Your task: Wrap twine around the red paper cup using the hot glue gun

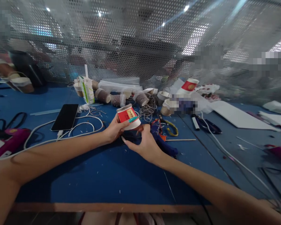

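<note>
Places are from the red paper cup (125,115). Far left of it we have a magenta tool (16,140), likely a glue gun, then a black smartphone (65,117) with a white cable (93,118) looping toward the cup. Behind-left: drink carton (86,90) with a straw.

Left hand (114,128) is closed on the cup, teal-nailed thumb laid over its side, so the cup sits up off the blue table (84,175), between both hands. Its long axis leans, twine-coloured end up and slightly left, white end down and slightly right. Key relation: that white end faces the right hand (146,142), which is the nearer one to it; cup lies up and left of that palm. Right fingers curl at the cup's lower edge, thumb spread away below; we can't tell if they pinch anything.

Behind the cup we get twine-wrapped cups (118,100), then a twine tangle (148,109) behind-right. Right of the cup: dark-blue tool (162,143), type unclear, and a thin stick (181,140). Farther right and back, a second red cup (189,85); then white board (241,115).
</note>
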Demonstrator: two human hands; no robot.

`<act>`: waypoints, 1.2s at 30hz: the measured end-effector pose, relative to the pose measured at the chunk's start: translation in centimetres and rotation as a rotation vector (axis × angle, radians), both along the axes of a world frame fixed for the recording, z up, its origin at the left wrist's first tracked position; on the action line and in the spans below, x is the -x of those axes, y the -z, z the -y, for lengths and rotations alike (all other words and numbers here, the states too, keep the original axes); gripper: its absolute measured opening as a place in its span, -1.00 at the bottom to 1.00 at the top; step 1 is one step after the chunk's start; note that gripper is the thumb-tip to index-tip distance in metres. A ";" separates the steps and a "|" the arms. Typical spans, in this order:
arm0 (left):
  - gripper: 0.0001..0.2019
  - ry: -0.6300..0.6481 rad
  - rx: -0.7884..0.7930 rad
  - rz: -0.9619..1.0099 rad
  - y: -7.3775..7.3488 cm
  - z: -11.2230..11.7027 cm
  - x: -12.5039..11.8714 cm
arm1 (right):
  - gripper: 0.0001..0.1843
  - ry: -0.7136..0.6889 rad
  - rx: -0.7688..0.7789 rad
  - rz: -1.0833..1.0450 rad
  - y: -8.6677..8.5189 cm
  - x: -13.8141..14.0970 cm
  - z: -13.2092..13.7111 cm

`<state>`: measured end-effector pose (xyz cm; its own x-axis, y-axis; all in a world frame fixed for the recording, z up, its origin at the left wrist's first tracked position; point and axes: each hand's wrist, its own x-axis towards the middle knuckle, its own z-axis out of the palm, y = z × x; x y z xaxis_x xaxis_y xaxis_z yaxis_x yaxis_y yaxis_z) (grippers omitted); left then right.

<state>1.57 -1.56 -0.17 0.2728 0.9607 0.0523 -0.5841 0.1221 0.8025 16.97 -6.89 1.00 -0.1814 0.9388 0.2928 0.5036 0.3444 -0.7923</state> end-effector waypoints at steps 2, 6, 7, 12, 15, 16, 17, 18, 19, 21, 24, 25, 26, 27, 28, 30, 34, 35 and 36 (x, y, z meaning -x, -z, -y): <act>-0.44 0.011 -0.012 -0.004 0.0 -0.1 0.0 | -0.40 -0.034 0.137 -0.144 0.2 0.9 -0.5; -0.47 0.022 -0.038 -0.012 0.0 -0.2 -0.3 | -0.46 -0.060 0.230 -0.268 0.4 1.0 -1.0; -0.47 0.014 -0.038 -0.002 0.0 -0.2 -0.5 | -0.49 -0.092 0.238 -0.272 0.3 0.7 -0.9; -0.36 -0.013 0.011 0.086 -0.3 -0.5 -1.0 | -0.56 -0.296 0.305 -0.478 -1.6 -0.6 -0.1; -0.33 0.051 -0.025 0.049 -0.2 -0.4 -1.0 | -0.51 -0.251 0.208 -0.611 -3.1 -1.3 -0.5; -0.30 0.078 -0.048 0.027 -0.1 -0.4 -0.9 | -0.50 -0.224 0.168 -0.633 -3.5 -1.6 -0.7; -0.27 0.100 -0.070 0.007 0.0 -0.4 -0.9 | -0.49 -0.197 0.133 -0.646 -3.8 -1.8 -1.0; -0.23 0.113 -0.088 -0.011 0.2 -0.5 -0.8 | -0.49 -0.174 0.105 -0.652 -4.0 -2.1 -1.3; -0.20 0.119 -0.099 -0.028 0.3 -0.5 -0.8 | -0.48 -0.151 0.085 -0.654 -4.1 -2.3 -1.7; -0.16 0.130 -0.110 -0.069 0.6 -0.5 -0.6 | -0.48 -0.110 0.067 -0.653 -4.1 -2.6 -2.3; -0.19 0.209 -0.138 -0.130 0.6 -0.5 -0.2 | -0.49 -0.054 0.054 -0.624 -3.7 -3.1 -3.1; -0.21 0.243 -0.145 -0.146 0.5 -0.4 -0.1 | -0.51 -0.025 0.040 -0.601 -3.6 -3.2 -3.3; -0.24 0.267 -0.145 -0.157 0.4 -0.3 0.0 | -0.53 0.010 0.021 -0.565 -3.4 -3.4 -3.5; -0.27 0.281 -0.139 -0.162 0.3 -0.2 0.0 | -0.56 0.051 -0.004 -0.507 -3.1 -3.6 -3.7; -0.30 0.283 -0.130 -0.163 0.2 -0.2 0.1 | -0.59 0.097 -0.035 -0.428 -2.8 -3.8 -3.9; -0.33 0.266 -0.117 -0.151 0.3 -0.2 0.2 | -0.66 0.181 -0.103 -0.237 -2.0 -4.2 -4.1; -0.34 0.291 -0.104 -0.139 0.5 -0.7 0.7 | -0.73 0.339 -0.312 -0.006 -0.5 -5.3 -4.3; -0.32 0.319 -0.097 -0.144 0.5 -0.9 0.9 | -0.73 0.375 -0.366 0.004 -0.4 -5.6 -4.4; -0.30 0.351 -0.089 -0.153 0.4 -1.0 1.1 | -0.72 0.409 -0.414 0.004 -0.4 -5.8 -4.4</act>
<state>0.48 -0.53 -0.61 0.5947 0.8014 0.0641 -0.3916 0.2191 0.8937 22.73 -2.45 1.35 0.1701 0.7404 0.6503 0.6632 0.4020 -0.6313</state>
